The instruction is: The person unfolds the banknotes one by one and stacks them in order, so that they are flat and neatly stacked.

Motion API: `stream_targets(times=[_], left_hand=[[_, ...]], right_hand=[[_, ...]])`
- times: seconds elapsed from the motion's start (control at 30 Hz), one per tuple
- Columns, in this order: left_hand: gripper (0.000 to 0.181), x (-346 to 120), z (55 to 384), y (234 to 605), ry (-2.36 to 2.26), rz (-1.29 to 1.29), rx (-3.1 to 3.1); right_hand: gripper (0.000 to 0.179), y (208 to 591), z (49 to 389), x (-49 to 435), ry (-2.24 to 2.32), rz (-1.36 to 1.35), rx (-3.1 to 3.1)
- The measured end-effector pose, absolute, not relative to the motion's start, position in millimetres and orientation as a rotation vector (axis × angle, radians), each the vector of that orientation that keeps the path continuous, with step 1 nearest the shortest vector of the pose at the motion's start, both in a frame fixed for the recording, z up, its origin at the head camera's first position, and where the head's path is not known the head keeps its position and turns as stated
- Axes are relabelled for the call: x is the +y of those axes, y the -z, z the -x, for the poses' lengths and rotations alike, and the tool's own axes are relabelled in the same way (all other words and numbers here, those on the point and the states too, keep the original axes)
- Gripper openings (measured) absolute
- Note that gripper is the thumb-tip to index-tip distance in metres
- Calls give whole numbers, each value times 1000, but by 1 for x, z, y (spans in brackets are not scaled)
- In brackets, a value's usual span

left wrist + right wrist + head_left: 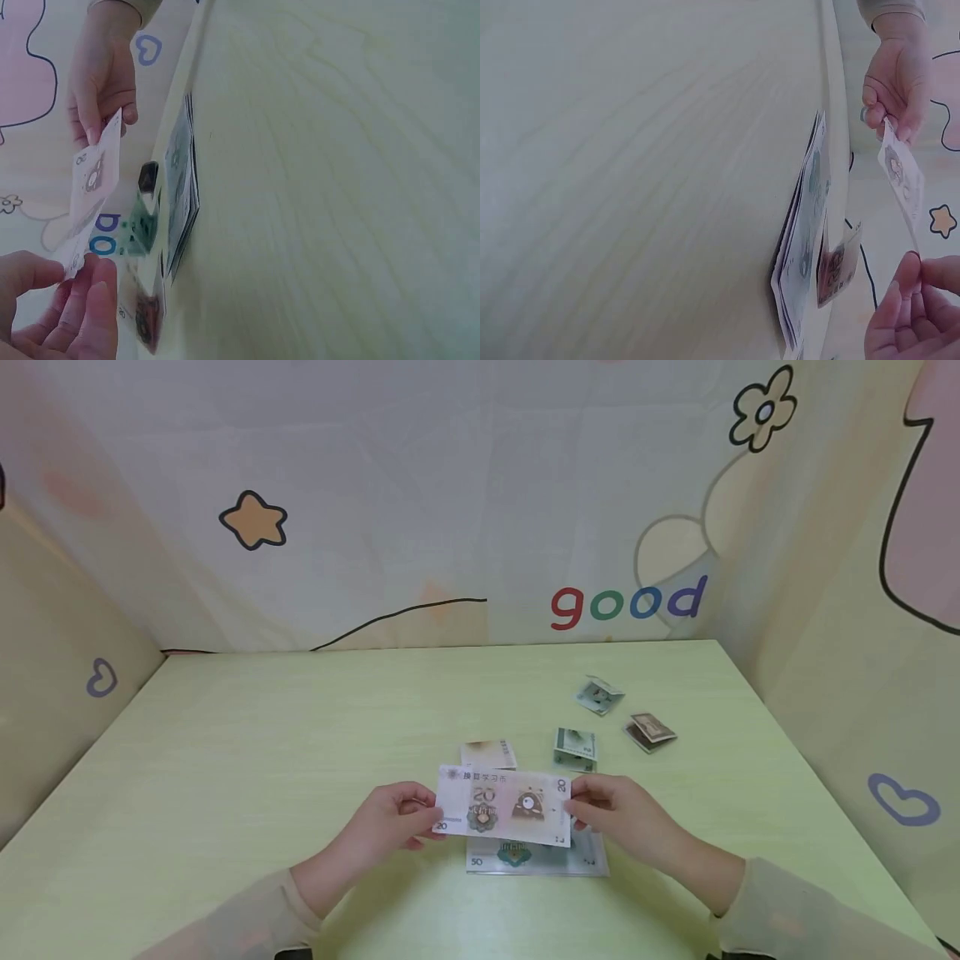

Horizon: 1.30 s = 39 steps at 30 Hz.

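Stretched between both hands is a 20 play banknote [504, 806], pale with a cartoon print. The left hand [393, 817] pinches its left end between thumb and fingers; the right hand [618, 814] pinches the right end the same way. In both wrist views the note hangs above the table. Beneath it lies a small stack of flat notes [540, 860], the top one marked 50, partly covered by the held note in the head view. A folded brownish note [487, 753] sits just behind the held one, its near part hidden.
Farther back on the right are a folded green note [576, 748], another folded greenish note [600, 695] and a folded brown note [650, 732]. The pale green table [247, 735] meets printed cloth walls [420, 510] at its back and sides.
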<state>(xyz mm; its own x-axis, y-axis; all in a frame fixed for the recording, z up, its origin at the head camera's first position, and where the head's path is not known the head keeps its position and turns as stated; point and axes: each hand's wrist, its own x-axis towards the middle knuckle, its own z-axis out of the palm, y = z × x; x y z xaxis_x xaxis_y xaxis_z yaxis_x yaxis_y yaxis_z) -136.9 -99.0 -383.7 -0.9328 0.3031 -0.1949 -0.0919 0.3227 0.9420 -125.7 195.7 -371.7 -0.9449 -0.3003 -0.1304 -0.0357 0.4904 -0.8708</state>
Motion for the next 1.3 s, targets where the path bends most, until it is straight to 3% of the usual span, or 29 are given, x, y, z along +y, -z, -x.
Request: stream_targets(times=[0.17, 0.4, 0.83, 0.97, 1.1, 1.3], left_hand=[[23, -95, 140, 385, -1573, -275, 2319], [54, -88, 142, 390, -1537, -397, 2341], [63, -74, 137, 387, -1330, -577, 2439], [66, -73, 136, 389, -1248, -626, 2463], [59, -71, 136, 391, -1163, -710, 2494], [31, -68, 138, 390, -1006, -795, 2529]], right_hand=[[19, 373, 125, 202, 1408, 292, 2469], [23, 377, 124, 211, 1388, 304, 2473], [42, 380, 127, 221, 1175, 458, 2635], [36, 379, 130, 220, 1053, 525, 2671], [33, 378, 130, 216, 919, 481, 2714], [17, 380, 129, 215, 756, 564, 2787]])
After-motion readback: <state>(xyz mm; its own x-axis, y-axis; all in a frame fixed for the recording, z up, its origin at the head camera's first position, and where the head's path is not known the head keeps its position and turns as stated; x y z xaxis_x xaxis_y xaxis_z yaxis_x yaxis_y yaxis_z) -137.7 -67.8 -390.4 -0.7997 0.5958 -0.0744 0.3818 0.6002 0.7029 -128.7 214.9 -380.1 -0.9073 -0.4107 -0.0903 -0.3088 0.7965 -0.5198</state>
